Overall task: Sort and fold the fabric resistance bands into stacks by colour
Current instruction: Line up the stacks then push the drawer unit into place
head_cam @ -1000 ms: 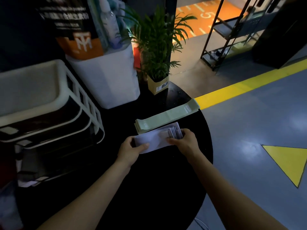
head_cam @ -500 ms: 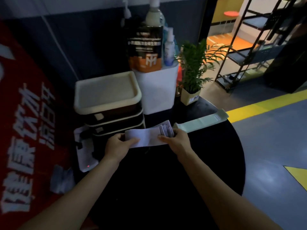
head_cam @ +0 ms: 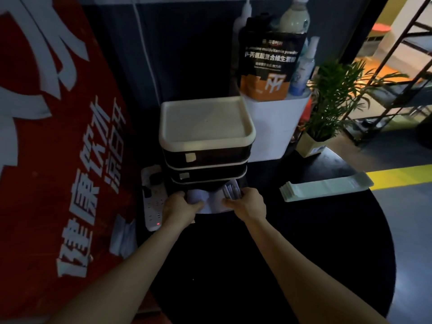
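A folded stack of pale lilac fabric resistance bands (head_cam: 211, 202) sits between both hands at the foot of the cream-and-black stacked plastic drawer unit (head_cam: 205, 146). The left hand (head_cam: 178, 208) pinches the stack's left end, thumb over the soft cloth; the right hand (head_cam: 247, 203) clamps its right end, where layered folded edges fan out. The stack's far edge vanishes into the shadow under the unit's lowest tier, so how deep it reaches is unclear. Right of the unit, a flat, long stack of pale green fabric bands (head_cam: 326, 187) lies on the glossy round black table (head_cam: 304, 242), apart from both hands.
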The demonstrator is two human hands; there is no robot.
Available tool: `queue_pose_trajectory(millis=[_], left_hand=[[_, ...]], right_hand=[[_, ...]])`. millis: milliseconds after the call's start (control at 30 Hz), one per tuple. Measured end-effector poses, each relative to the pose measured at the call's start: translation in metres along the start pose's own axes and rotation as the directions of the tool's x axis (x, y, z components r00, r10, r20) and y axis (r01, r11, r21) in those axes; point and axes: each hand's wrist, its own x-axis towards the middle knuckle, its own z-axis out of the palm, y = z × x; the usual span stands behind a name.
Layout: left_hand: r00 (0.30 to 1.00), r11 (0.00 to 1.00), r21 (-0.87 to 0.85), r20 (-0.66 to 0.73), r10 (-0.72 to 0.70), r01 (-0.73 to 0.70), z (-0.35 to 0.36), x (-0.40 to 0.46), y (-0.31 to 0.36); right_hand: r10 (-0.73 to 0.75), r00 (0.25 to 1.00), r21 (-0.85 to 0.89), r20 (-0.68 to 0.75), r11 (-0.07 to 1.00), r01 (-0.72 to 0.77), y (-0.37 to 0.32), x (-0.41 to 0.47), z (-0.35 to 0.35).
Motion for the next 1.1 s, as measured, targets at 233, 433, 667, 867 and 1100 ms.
queue_pose_trajectory(millis=[233, 433, 667, 867, 1100], left_hand=[[0.998, 0.960, 0.276, -0.028, 0.061, -0.051, 0.006, 0.005, -0.004], [0.894, 0.838, 0.341, 0.016, 0.448, -0.426, -0.004, -0.016, -0.014], [0.809, 0.616, 0.544, 0.240, 0.536, -0.570, 0.006, -0.021, -0.031], [0.740, 0.464, 0.657, 0.221, 0.636, -0.595, 0.016, -0.022, -0.031], [0.704, 0.386, 0.682, 0.269, 0.657, -0.621, 0.020, -0.022, -0.033]], right_hand=[[0.054, 0.998, -0.145, -0.018, 0.988, -0.056, -0.005, 0.008, 0.009], [0.037, 0.998, -0.235, -0.050, 0.971, -0.047, -0.004, 0.008, 0.014], [-0.086, 0.989, -0.319, -0.118, 0.947, 0.045, -0.002, -0.002, 0.007], [-0.340, 0.930, -0.255, -0.141, 0.920, 0.297, 0.034, -0.016, -0.002], [-0.260, 0.948, -0.138, -0.180, 0.961, 0.238, 0.066, -0.020, 0.002]])
